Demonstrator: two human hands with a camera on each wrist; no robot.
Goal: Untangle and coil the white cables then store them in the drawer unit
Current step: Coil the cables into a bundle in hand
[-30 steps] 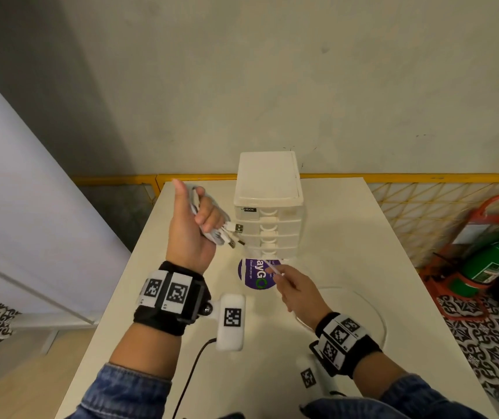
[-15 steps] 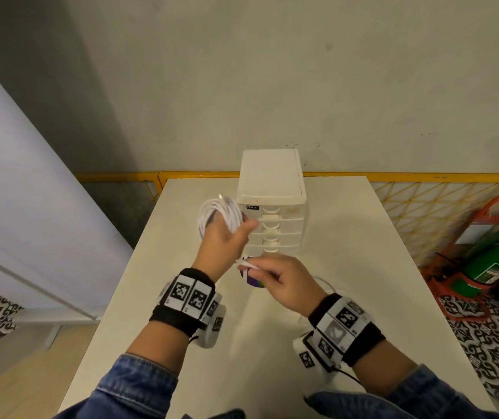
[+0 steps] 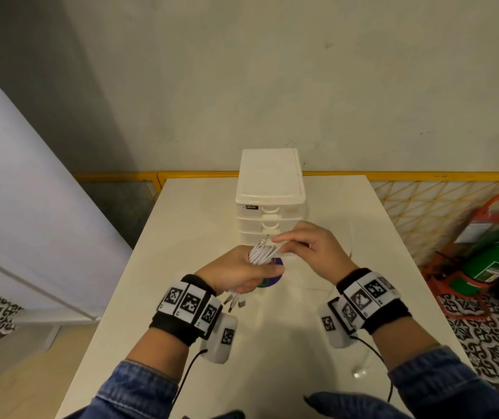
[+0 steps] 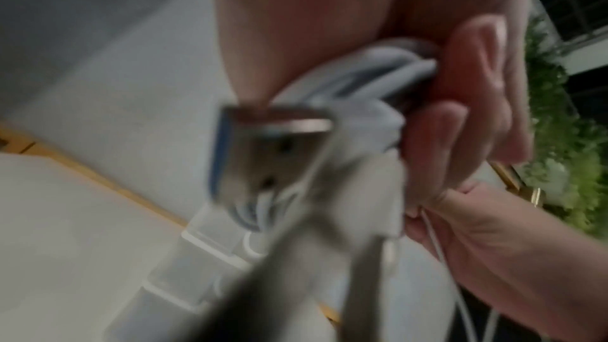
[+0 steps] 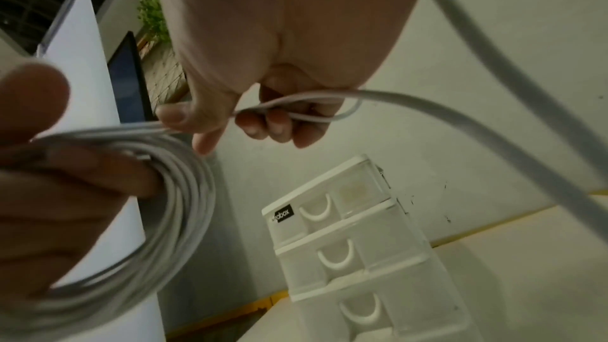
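My left hand [image 3: 242, 272] grips a coil of white cables [image 3: 262, 252] in front of the drawer unit [image 3: 269, 189]; USB plugs [image 3: 234, 302] hang below the fist. In the left wrist view the coil [image 4: 358, 82] is clamped under the curled fingers [image 4: 460, 118], with a blurred metal plug [image 4: 263, 155] close to the lens. My right hand [image 3: 305, 249] pinches the loose white cable end [image 5: 296, 103] and holds it at the coil [image 5: 177, 204]. The white drawer unit [image 5: 355, 251] stands with its drawers closed.
A purple round sticker [image 3: 268, 281] lies on the white table [image 3: 181, 225] under my hands. A cable connector [image 3: 358, 373] lies near the front right. A green fire extinguisher [image 3: 496, 261] in a red stand sits on the floor to the right.
My left hand turned over and came down toward me with the coil. My right hand rose from the table with the loose cable end and met the coil.
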